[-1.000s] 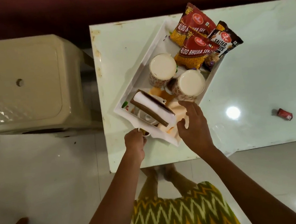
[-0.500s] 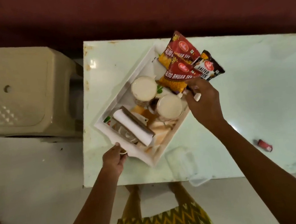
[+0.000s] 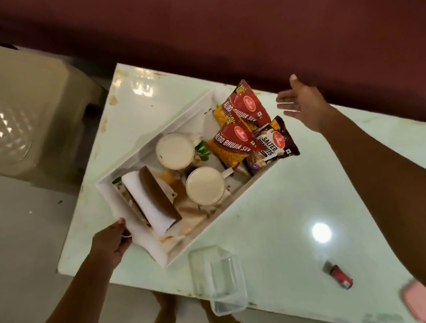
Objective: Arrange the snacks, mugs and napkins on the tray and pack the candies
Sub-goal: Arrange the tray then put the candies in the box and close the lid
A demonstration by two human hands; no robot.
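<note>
A white tray (image 3: 129, 154) lies askew on the pale green table (image 3: 277, 207). Inside it stand two cream mugs (image 3: 175, 150) (image 3: 205, 185) and a white-and-brown napkin holder (image 3: 151, 202). Two red Aloo Bhujia Sev packets (image 3: 243, 105) (image 3: 233, 143) and a dark Salted Peanuts packet (image 3: 273, 143) rest over its far end. My left hand (image 3: 111, 241) grips the tray's near corner. My right hand (image 3: 303, 104) hovers open beyond the packets, fingers spread, touching nothing. A small red candy (image 3: 339, 277) lies on the table to the right.
A clear plastic container (image 3: 219, 279) sits at the table's near edge, partly overhanging it. A pink object (image 3: 424, 302) shows at the lower right. A beige plastic stool (image 3: 5, 125) stands left of the table. A maroon sofa (image 3: 218, 24) runs behind.
My right hand has let go of the snack packets and lifted away to the far right, fingers open. My left hand keeps its hold on the tray corner. The view has tilted.
</note>
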